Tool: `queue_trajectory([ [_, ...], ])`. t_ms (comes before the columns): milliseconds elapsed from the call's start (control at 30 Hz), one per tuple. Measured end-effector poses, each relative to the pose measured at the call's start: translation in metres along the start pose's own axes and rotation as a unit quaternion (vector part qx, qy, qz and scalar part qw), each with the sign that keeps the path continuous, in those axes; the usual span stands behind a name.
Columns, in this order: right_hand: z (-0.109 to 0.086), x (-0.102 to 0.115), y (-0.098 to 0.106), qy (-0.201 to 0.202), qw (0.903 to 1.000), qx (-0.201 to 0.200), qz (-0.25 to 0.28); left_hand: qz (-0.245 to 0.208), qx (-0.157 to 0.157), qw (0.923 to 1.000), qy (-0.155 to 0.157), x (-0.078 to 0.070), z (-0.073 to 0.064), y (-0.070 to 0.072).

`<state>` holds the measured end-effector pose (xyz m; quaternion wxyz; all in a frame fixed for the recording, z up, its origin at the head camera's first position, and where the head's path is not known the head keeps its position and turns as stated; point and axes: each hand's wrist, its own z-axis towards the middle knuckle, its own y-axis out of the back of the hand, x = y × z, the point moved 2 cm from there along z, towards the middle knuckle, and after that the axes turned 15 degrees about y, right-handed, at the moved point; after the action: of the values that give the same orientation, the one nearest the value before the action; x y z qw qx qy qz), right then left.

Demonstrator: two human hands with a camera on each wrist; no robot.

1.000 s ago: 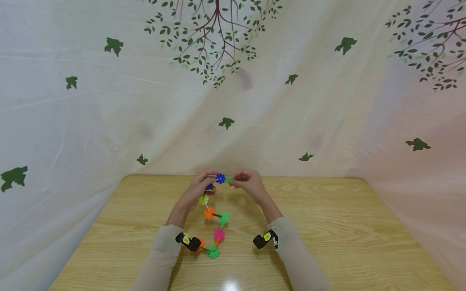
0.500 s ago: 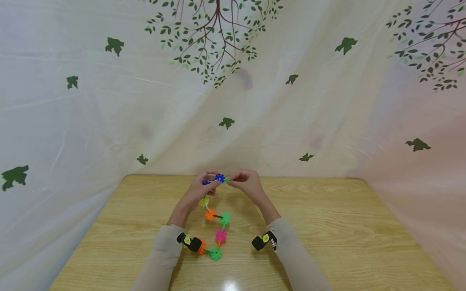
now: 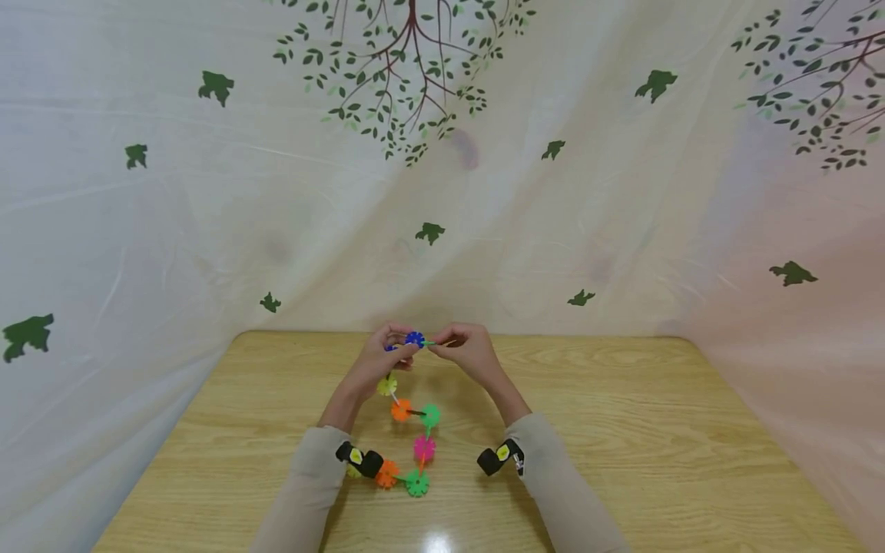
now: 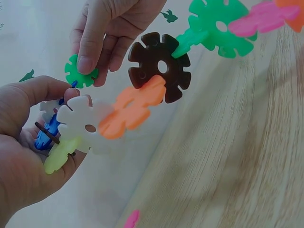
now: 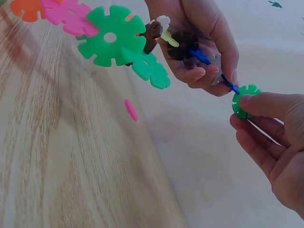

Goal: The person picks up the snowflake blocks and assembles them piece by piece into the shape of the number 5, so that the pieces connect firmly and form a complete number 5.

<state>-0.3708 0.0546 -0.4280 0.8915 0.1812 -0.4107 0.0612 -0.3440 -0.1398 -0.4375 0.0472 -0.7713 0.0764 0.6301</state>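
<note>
Several notched plastic snowflake discs are joined in a colourful chain. My left hand (image 3: 373,362) holds its upper end, the thumb by a blue disc (image 3: 415,339). Between thumb and fingers, my right hand (image 3: 473,353) pinches a green disc (image 5: 247,90), which meets the blue disc edge to edge. A white disc (image 4: 78,118) lies against the left fingers in the left wrist view. From that hand the chain runs down past a yellow disc (image 3: 387,385), an orange disc (image 3: 401,410) and a pink disc (image 3: 425,448) to a lower green disc (image 3: 418,484). Its far end is partly hidden by the left wrist camera.
A wooden table (image 3: 622,430) lies under both hands. Behind it hangs a pale cloth (image 3: 512,230) printed with branches and green birds. In the right wrist view a small pink piece (image 5: 131,110) shows near the table's edge.
My right hand has shifted slightly left, and the green disc has turned edge-on to the head view. My left thumb has come up to the blue disc. The hanging chain has swung slightly right.
</note>
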Motion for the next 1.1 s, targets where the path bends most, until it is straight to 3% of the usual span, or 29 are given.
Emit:
queue_trajectory([
  [433,-0.0013,-0.0023,0.0004,0.049,0.9969,-0.010,0.061,-0.034,0.023,0.9989,-0.021,-0.0004,-0.0014,-0.0071],
  [800,0.0006,-0.0050,0.0029,0.012,0.9986,0.011,0.049,-0.010,0.042,0.9987,-0.027,0.0002,-0.0018,-0.0015],
  [1100,0.0003,-0.0009,0.0088,-0.031,0.9962,0.060,0.054,0.005,0.034,0.9994,0.009,-0.0023,-0.0032,0.0002],
])
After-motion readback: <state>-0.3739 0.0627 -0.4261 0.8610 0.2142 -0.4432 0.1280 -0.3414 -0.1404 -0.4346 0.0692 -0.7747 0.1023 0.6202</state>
